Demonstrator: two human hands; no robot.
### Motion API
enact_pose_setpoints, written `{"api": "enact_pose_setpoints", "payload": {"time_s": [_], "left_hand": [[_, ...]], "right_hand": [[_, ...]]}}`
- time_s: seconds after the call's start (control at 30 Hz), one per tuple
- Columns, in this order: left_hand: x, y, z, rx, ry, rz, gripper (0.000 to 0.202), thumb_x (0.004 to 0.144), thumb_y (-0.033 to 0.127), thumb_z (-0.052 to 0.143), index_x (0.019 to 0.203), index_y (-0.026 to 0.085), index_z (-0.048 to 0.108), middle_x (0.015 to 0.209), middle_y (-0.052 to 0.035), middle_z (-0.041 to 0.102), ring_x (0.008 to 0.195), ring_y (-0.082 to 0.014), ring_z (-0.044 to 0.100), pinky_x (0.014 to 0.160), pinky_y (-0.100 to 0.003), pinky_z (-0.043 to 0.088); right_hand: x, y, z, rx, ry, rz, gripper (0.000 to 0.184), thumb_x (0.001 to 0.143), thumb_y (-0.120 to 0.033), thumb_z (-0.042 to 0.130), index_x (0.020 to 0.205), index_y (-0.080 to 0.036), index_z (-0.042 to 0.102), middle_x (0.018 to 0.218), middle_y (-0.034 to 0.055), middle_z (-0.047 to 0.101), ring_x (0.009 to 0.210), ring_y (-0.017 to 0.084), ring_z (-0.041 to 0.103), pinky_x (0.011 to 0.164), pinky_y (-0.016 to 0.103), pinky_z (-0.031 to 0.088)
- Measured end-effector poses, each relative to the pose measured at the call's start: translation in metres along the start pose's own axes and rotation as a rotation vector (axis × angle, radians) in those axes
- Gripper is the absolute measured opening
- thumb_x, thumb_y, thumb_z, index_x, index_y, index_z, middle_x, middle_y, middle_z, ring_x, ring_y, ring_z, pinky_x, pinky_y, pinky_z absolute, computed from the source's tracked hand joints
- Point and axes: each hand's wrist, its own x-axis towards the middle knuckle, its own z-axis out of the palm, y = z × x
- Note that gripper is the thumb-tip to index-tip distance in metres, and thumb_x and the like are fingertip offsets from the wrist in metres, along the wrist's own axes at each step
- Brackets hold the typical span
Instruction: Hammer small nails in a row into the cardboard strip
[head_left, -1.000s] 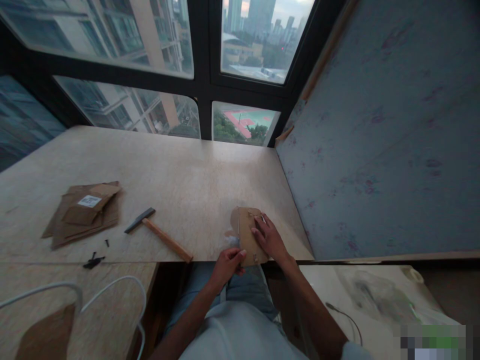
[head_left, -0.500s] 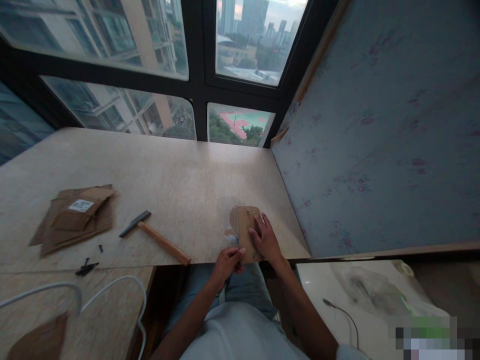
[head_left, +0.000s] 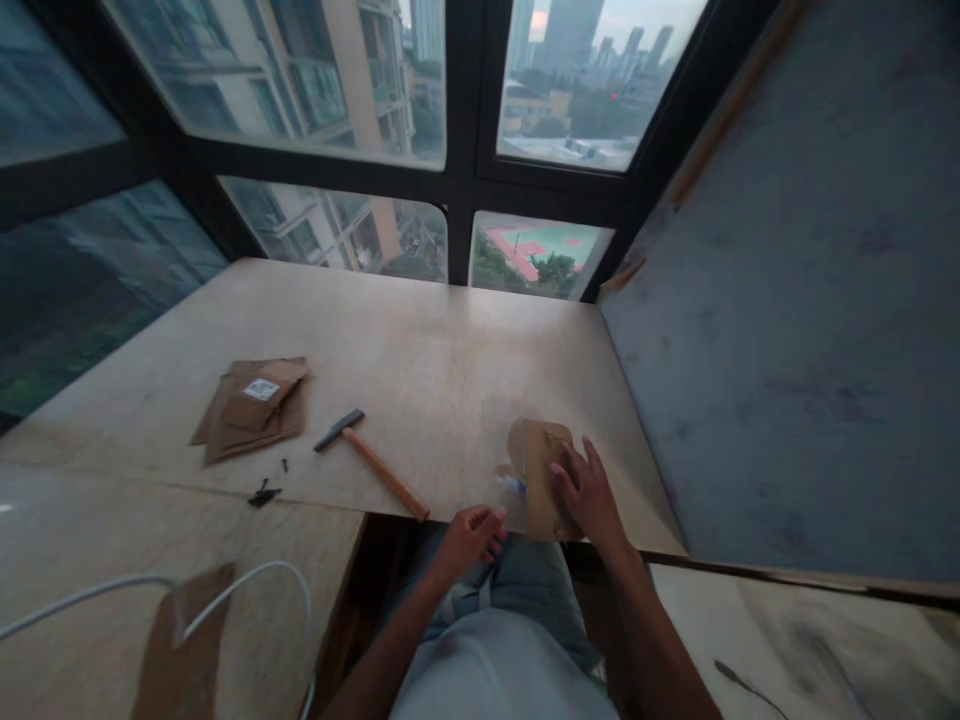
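A brown cardboard piece (head_left: 541, 505) with torn spots on its face lies at the front edge of the stone-look sill. My right hand (head_left: 596, 500) rests over its right side, thumb and fingers spread. Just left of the cardboard, apart from it, is my left hand (head_left: 469, 540) with its fingers curled and thumb tip drawn in. Whatever it may hold is too small to make out. Left of that hand lies a hammer (head_left: 386, 475), its wooden handle pointing toward me. Beside the cardboard are a brown round patch (head_left: 517, 445) and a small bluish-white scrap (head_left: 511, 484).
Flat brown cardboard packets (head_left: 255, 415) with a white label are stacked at the left. Small dark screws (head_left: 285, 465) and a black piece (head_left: 262, 496) lie nearby. A white cable (head_left: 277, 566) loops across the lower left surface. A patterned panel (head_left: 795, 330) stands at the right.
My left hand has come off the cardboard's lower left corner and moved slightly left. My right hand stays on it, fingers a little more raised. The view has turned left.
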Motion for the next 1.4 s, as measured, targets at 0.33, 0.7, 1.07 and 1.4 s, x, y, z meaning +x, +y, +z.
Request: {"api": "enact_pose_setpoints", "payload": {"time_s": [0.33,0.7,1.07,1.4], "left_hand": [[-0.057,0.004,-0.14,0.092,0.777,0.19,0.043,0.078,0.057,0.058,0.077,0.015,0.068,0.066,-0.004,0.068,0.053,-0.0146,0.06,0.049,-0.023,0.046],[-0.079,-0.038,-0.284,0.584,1.487,0.053,0.032,0.083,0.029,0.051,0.101,0.012,0.071,0.093,-0.0138,0.069,0.078,-0.0245,0.066,0.08,-0.036,0.051],[-0.047,-0.017,-0.297,0.752,1.379,-0.021,0.022,0.086,0.029,0.057,0.094,0.018,0.073,0.097,-0.0122,0.063,0.084,-0.0244,0.062,0.072,-0.031,0.047],[-0.056,-0.001,-0.289,0.758,1.441,0.027,0.019,0.087,0.026,0.052,0.084,0.015,0.067,0.093,-0.0134,0.062,0.086,-0.0264,0.059,0.072,-0.034,0.046]], "right_hand": [[-0.006,-0.04,-0.02,-0.026,0.271,-0.238,0.048,0.094,-0.057,0.048,0.117,-0.019,0.066,0.14,0.0173,0.054,0.128,0.036,0.052,0.102,0.056,0.045],[-0.024,-0.172,0.135,0.096,-0.325,-0.447,0.035,0.096,-0.027,0.048,0.128,-0.016,0.058,0.129,0.0175,0.059,0.12,0.027,0.057,0.101,0.042,0.048],[-0.016,-0.187,0.19,-0.142,-0.483,-0.371,0.025,0.084,-0.019,0.065,0.109,-0.02,0.06,0.102,0.0109,0.064,0.1,0.027,0.061,0.084,0.034,0.048],[-0.007,-0.195,0.195,0.023,-0.529,-0.265,0.022,0.085,-0.011,0.055,0.104,-0.019,0.064,0.102,0.0102,0.069,0.091,0.022,0.066,0.079,0.03,0.048]]}}
